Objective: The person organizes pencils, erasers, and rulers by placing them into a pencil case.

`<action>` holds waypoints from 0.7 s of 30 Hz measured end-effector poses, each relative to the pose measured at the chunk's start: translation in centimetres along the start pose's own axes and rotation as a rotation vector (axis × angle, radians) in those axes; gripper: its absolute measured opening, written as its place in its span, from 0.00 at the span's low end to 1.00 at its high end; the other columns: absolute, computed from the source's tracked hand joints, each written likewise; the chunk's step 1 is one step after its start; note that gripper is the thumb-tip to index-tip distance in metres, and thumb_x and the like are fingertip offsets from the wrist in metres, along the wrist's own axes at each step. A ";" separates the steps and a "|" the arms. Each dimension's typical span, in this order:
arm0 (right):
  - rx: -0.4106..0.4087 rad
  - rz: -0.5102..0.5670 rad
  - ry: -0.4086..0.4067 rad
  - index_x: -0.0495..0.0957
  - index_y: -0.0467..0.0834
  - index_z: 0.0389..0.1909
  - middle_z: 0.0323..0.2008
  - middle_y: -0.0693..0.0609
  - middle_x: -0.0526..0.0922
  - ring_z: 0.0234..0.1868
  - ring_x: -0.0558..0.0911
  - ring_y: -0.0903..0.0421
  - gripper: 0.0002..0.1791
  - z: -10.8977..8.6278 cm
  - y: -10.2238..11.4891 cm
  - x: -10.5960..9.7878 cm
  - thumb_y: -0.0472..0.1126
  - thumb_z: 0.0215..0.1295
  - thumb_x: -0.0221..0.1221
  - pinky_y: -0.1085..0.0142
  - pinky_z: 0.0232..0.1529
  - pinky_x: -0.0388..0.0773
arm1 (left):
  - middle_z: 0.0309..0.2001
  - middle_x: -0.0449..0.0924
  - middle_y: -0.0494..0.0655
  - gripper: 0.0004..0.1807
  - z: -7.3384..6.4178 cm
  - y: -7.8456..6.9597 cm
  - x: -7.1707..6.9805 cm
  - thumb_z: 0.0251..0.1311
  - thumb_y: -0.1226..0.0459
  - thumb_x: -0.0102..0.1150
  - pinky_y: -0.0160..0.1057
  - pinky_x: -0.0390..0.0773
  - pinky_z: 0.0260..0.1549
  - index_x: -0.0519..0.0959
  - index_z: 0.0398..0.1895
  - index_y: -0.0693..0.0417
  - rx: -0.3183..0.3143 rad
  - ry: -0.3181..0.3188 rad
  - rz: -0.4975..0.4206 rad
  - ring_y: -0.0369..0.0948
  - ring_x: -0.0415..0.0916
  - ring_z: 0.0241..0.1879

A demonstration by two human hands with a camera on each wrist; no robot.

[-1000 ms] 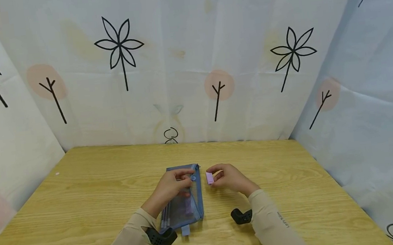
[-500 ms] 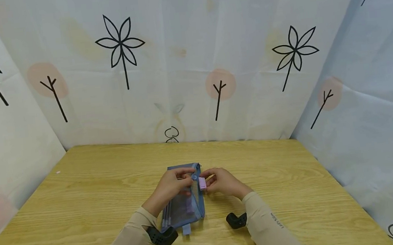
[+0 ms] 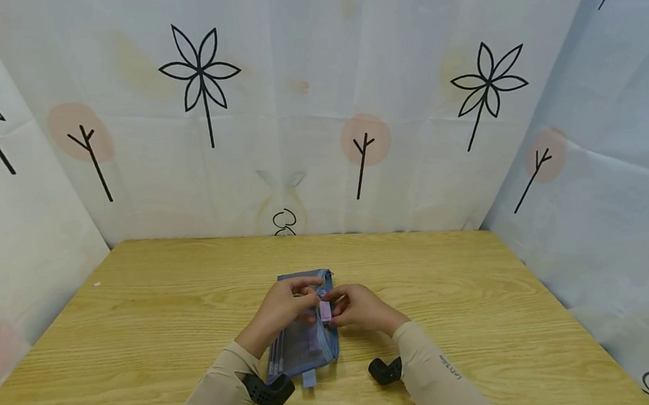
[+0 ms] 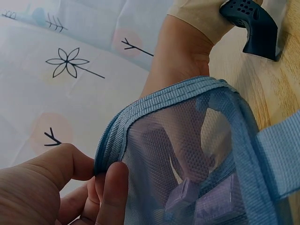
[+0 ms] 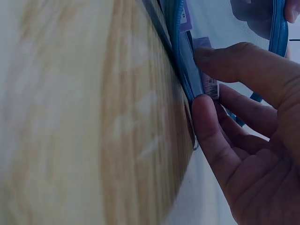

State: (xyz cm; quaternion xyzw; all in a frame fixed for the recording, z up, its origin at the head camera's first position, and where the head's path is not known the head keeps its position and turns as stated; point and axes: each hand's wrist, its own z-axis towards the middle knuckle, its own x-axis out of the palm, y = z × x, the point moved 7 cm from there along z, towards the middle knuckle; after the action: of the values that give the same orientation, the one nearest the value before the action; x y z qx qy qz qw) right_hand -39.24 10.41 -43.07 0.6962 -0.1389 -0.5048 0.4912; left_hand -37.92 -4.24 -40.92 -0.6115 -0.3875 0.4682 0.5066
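A blue mesh zipper pouch [image 3: 295, 353] lies on the table, its long right side unzipped. My left hand [image 3: 284, 304] pinches the upper edge of its mouth between thumb and fingers and holds it raised. A small purple block with a barcode [image 5: 209, 77] is between the thumb and fingers of my right hand [image 3: 364, 308], at the pouch's mouth. Through the mesh in the left wrist view, the right fingers show inside the opening with the block [image 4: 182, 194]. Another purple block [image 4: 220, 202] lies inside the pouch. The left fingertips are partly hidden in the head view.
The pouch rests on a wood-grain table [image 3: 462, 326]. A light blue fabric tab [image 3: 309, 379] sticks out from the pouch's near end. White printed cloth [image 3: 302, 99] hangs behind and at both sides. A tiny pale scrap [image 3: 97, 284] lies at the table's left edge.
My right hand has moved left with the purple block, from beside the pouch into its mouth. The left hand keeps its grip on the pouch's edge.
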 end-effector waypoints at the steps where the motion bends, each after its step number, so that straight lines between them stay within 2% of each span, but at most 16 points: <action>1: -0.003 -0.004 -0.001 0.75 0.34 0.60 0.45 0.44 0.82 0.37 0.79 0.57 0.26 0.0 0.0 0.0 0.32 0.59 0.67 0.69 0.37 0.81 | 0.38 0.76 0.51 0.20 0.0 0.0 0.0 0.63 0.70 0.57 0.41 0.86 0.30 0.79 0.59 0.58 0.001 -0.001 0.002 0.42 0.79 0.34; 7: -0.009 -0.038 0.001 0.77 0.36 0.57 0.41 0.46 0.82 0.36 0.78 0.57 0.25 0.1 0.2 0.2 0.33 0.58 0.68 0.70 0.35 0.79 | 0.36 0.75 0.51 0.20 0.1 0.1 0.0 0.62 0.70 0.56 0.40 0.86 0.30 0.80 0.58 0.57 0.006 -0.007 0.007 0.43 0.80 0.36; 21: -0.004 -0.078 0.002 0.79 0.39 0.55 0.36 0.47 0.81 0.34 0.76 0.57 0.24 0.1 0.5 0.5 0.35 0.57 0.70 0.69 0.32 0.77 | 0.40 0.78 0.53 0.20 0.0 0.1 0.0 0.64 0.70 0.59 0.42 0.87 0.31 0.78 0.60 0.59 0.008 0.004 0.002 0.44 0.80 0.35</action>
State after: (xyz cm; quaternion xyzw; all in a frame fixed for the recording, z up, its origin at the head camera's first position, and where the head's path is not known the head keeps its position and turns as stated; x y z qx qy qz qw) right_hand -38.96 9.78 -42.96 0.7006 -0.1102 -0.5231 0.4727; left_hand -37.93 -4.25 -41.00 -0.6109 -0.3841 0.4689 0.5093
